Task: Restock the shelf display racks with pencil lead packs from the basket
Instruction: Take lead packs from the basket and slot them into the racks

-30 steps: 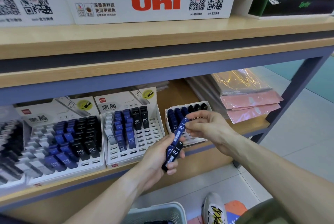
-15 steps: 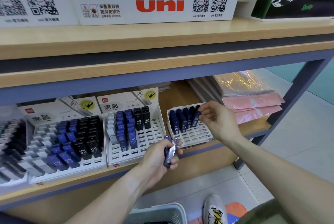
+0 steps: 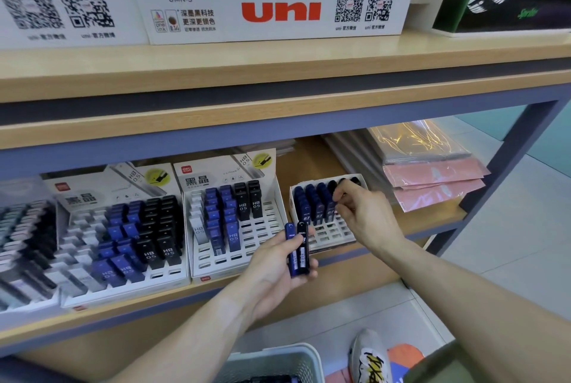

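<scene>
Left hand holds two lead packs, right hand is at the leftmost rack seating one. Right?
Not quite. In the head view the right hand is at the rightmost rack, not the leftmost. The left hand does hold two lead packs.

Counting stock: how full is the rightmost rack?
Partly full: rack has packs in its back rows; front slots are empty.

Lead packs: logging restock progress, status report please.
Left hand grips two lead packs. Right hand fingers pinch at a pack in the small rack. Nothing in the way.

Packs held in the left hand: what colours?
One blue, one black packs, in the left hand; head view.
</scene>
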The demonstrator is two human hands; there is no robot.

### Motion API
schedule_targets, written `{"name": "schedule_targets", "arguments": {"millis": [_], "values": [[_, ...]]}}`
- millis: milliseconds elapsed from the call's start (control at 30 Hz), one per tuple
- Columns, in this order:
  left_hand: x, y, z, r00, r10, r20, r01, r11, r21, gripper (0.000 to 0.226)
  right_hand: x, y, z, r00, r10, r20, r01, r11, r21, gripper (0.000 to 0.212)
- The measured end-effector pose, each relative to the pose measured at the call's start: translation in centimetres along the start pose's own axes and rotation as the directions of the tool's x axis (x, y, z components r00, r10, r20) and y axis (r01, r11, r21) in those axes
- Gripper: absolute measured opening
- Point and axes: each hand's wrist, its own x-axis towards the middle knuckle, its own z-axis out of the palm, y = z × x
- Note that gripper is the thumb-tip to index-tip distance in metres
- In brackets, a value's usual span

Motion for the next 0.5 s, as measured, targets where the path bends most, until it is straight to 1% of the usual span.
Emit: {"name": "schedule_targets", "arguments": {"millis": [133, 167, 233, 333, 400, 500], "values": [[-0.41, 0.13, -0.15, 1.0, 0.008, 0.004, -0.008, 1.0, 0.004, 0.027, -0.66, 0.17, 0.33, 0.998, 0.021, 0.059, -0.009, 0.982, -0.19, 0.016], [-0.51, 0.17, -0.18, 1.0, 0.011, 0.008, -0.011, 1.0, 0.006, 0.027, -0.73, 0.2, 0.26, 0.999, 0.026, 0.039, -0.018, 0.981, -0.193, 0.018], [-0.57, 0.25, -0.31, 1.0, 0.014, 0.015, -0.014, 1.0, 0.001, 0.027, -0.66, 0.08, -0.01, 1.0, 0.0, -0.021, -0.003, 0.993, -0.115, 0.025], [-0.65, 0.35, -0.43, 1.0, 0.016, 0.008, -0.016, 1.0, -0.006, 0.027, -0.49, -0.4, -0.17, 0.993, -0.113, -0.03, 0.111, 0.993, -0.05, 0.032], [-0.71, 0.32, -0.51, 1.0, 0.017, 0.007, -0.017, 1.0, -0.002, 0.027, -0.53, -0.47, -0.06, 0.988, -0.153, -0.008, 0.152, 0.986, -0.062, 0.033], [-0.74, 0.23, -0.58, 1.0, 0.026, 0.004, -0.026, 0.999, 0.019, 0.027, -0.44, -0.26, 0.24, 0.989, -0.151, 0.007, 0.151, 0.982, -0.117, 0.034]]}}
